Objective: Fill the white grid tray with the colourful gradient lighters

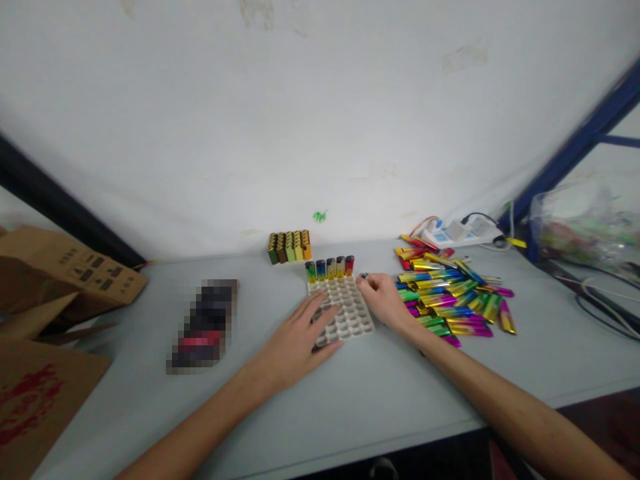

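Observation:
A pale tray (pixel 350 315) with rows of oval holes lies on the table. Several colored lighters (pixel 331 268) stand upright along its far edge. My left hand (pixel 303 337) rests on the tray's left side with its fingers spread, holding nothing. At the tray's far right corner is my right hand (pixel 383 298), its fingers closed round a lighter (pixel 365 275) of which only the dark top shows. Just right of that hand lies a loose pile of shiny multicolored lighters (pixel 453 293).
A block of upright lighters (pixel 290 247) stands near the wall. Behind the pile is a white power strip (pixel 463 233) with plugs and cables. Cardboard boxes (pixel 75 267) are at the left, beside a pixelated dark item (pixel 207 323). A clear plastic bag (pixel 575 220) sits at the right.

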A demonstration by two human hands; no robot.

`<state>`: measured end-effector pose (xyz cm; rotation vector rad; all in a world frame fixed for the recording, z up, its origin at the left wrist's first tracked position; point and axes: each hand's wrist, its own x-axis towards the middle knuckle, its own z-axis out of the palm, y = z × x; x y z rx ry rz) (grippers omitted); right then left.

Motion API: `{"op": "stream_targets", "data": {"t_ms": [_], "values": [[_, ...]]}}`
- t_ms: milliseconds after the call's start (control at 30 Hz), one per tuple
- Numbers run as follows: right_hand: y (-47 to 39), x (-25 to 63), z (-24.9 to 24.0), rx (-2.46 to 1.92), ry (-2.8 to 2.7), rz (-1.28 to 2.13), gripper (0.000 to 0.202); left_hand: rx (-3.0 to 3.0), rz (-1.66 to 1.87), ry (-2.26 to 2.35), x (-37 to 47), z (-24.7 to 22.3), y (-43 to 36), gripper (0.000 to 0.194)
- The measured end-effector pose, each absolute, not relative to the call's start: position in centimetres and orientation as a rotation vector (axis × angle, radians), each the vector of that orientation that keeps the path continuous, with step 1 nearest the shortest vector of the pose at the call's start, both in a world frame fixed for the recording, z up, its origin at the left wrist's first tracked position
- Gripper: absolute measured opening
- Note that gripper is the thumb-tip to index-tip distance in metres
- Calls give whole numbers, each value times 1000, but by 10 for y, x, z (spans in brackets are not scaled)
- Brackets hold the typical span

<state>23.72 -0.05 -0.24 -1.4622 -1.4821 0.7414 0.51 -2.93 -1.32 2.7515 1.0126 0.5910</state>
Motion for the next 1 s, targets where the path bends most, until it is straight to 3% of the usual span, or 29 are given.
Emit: {"op": "stream_targets", "data": {"t_ms": [200,433,667,1000], "values": [[-1,237,1,-1425,-1543,788,49,2754,601,1008,5,-12,-30,53],[-9,242,10,-1250,-1783,876,39,2713,628,1001,6,-11,-31,52],[1,230,42,-955,-2099,435,31,2694,624,1004,7,-7,-33,54],[47,203,34,-1029,-2406,275,24,2715,614,1031,9,-8,-35,54]]}}
